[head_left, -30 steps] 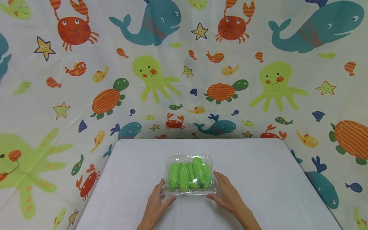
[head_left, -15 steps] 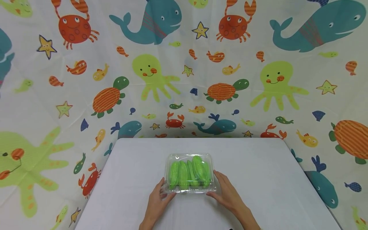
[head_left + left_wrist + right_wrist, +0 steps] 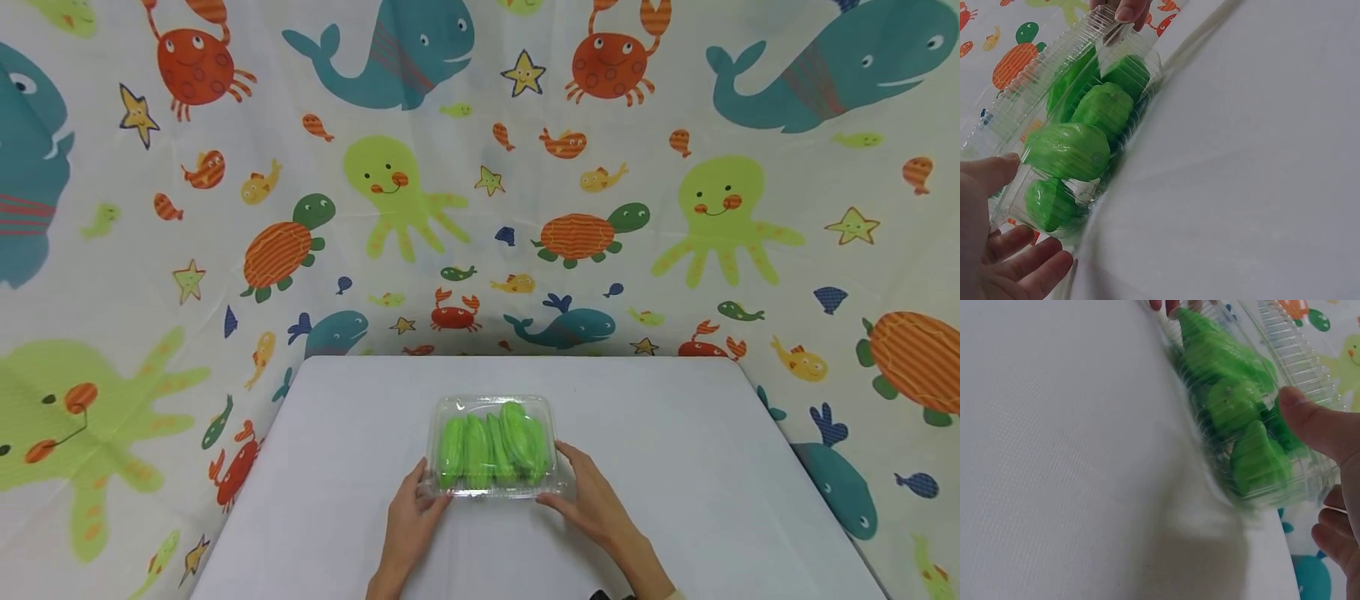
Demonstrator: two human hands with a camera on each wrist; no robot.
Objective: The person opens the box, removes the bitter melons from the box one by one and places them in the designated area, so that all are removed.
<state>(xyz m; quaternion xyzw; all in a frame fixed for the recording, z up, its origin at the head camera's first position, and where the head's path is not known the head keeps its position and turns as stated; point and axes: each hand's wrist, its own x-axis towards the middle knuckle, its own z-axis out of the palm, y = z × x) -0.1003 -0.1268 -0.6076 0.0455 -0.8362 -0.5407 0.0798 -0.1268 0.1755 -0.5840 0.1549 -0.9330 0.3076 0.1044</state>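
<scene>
A clear plastic clamshell box (image 3: 491,492) is at mid-table in the head view, with its lid down. Several bright green, ridged oblong things (image 3: 477,450) lie side by side inside, resembling small gourds. My left hand (image 3: 408,521) holds the box's left near corner; in the left wrist view its thumb (image 3: 1000,174) presses the rim and the fingers lie along the end. My right hand (image 3: 600,504) holds the opposite end, its thumb (image 3: 1310,415) over the rim in the right wrist view and its fingers at the side. Some fingertips are hidden by the box.
The box is over a white table (image 3: 345,417) whose far edge lies just behind it. A white cloth (image 3: 517,208) printed with sea animals hangs behind and at both sides. Part of a dark thing (image 3: 602,595) shows by my right wrist.
My left thumb has come in against the box's near corner. Both hands and the box sit slightly higher in the head view, while the whole scene has also shifted up a little.
</scene>
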